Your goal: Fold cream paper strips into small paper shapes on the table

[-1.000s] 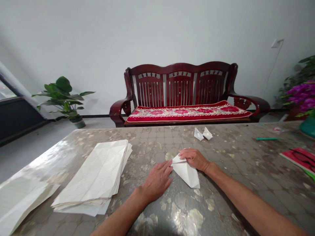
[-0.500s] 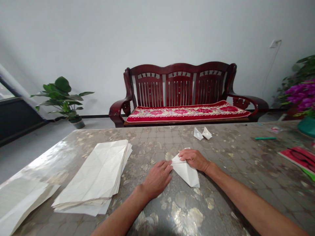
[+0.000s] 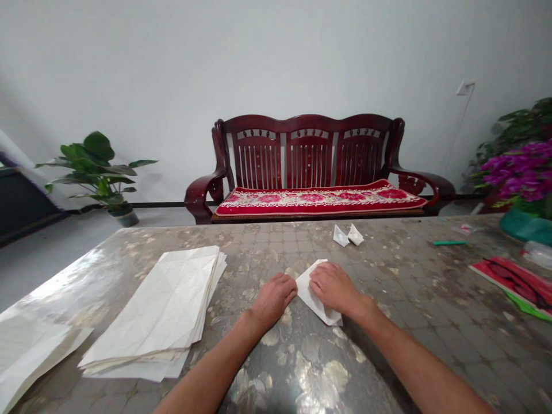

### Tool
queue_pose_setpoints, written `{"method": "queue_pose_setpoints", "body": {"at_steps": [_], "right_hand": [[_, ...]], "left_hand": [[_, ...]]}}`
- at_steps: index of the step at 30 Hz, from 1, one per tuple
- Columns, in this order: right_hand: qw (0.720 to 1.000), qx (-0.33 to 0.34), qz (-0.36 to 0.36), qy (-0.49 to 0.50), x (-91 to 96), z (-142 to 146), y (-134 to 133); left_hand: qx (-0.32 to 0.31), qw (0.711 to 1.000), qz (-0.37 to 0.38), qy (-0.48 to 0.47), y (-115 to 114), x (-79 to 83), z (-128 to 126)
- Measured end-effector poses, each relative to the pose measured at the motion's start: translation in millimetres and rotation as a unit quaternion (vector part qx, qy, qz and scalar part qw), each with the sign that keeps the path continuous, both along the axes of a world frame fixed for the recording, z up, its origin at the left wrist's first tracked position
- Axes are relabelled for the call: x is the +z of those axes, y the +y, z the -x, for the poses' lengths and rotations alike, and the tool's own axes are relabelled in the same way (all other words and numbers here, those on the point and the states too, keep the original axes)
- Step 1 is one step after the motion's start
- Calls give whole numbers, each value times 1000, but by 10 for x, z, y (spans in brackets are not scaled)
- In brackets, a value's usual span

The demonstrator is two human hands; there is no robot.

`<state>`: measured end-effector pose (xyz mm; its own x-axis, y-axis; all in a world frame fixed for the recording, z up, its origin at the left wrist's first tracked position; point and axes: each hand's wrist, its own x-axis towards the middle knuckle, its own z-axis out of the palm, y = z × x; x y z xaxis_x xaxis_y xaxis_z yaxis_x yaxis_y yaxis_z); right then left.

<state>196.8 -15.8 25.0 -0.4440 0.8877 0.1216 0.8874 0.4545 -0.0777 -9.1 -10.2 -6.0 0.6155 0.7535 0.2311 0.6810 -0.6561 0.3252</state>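
Note:
A white sheet of paper (image 3: 307, 292), folded into a pointed shape, lies flat on the patterned tabletop in front of me. My left hand (image 3: 275, 297) rests beside its left corner, fingers bent and closed at that tip. Over the paper's right side lies my right hand (image 3: 335, 287), its curled fingers pressing on the upper surface and hiding part of it. Just beyond stand two small folded paper boats (image 3: 340, 236), side by side.
A stack of creased paper sheets (image 3: 159, 305) lies to the left, with another folded sheet (image 3: 38, 351) at the near-left edge. To the right are a green pen (image 3: 449, 242), glasses (image 3: 513, 277) on a red booklet, and purple flowers (image 3: 520, 172). Behind the table stands a wooden bench (image 3: 308, 155).
My right hand has moved down over the paper, covering more of its middle and right side. My left hand stays at the left corner. The whole view has shifted slightly.

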Motion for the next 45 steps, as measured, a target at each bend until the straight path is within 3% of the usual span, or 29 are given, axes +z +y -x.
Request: {"method": "queue_pose_setpoints", "body": {"at_steps": [6, 15, 19, 25, 29, 33, 35, 38, 45], "right_hand": [[992, -109, -62, 9, -225, 207, -244], [989, -113, -96, -4, -351, 159, -184], [994, -60, -89, 29, -357, 68, -94], [991, 130, -11, 27, -182, -81, 145], [995, 100, 8, -1, -136, -6, -60], [998, -25, -21, 51, -317, 118, -452], [996, -37, -20, 81, -416, 115, -551], [994, 5, -6, 106, -472, 15, -514], [987, 100, 18, 124, -378, -194, -150]], "left_hand": [[-1, 1000, 14, -17, 77, -34, 16], [-2, 999, 34, -30, 158, -2, -25], [13, 999, 32, -21, 69, 3, -40], [57, 996, 5, 63, -225, -29, -92], [59, 992, -11, 109, -295, -19, -143], [60, 991, -33, 116, -321, -48, -166], [57, 991, -45, 115, -342, -81, -170], [48, 991, -69, 108, -374, -116, -172], [-20, 995, -73, 61, -366, -34, -125]]}}
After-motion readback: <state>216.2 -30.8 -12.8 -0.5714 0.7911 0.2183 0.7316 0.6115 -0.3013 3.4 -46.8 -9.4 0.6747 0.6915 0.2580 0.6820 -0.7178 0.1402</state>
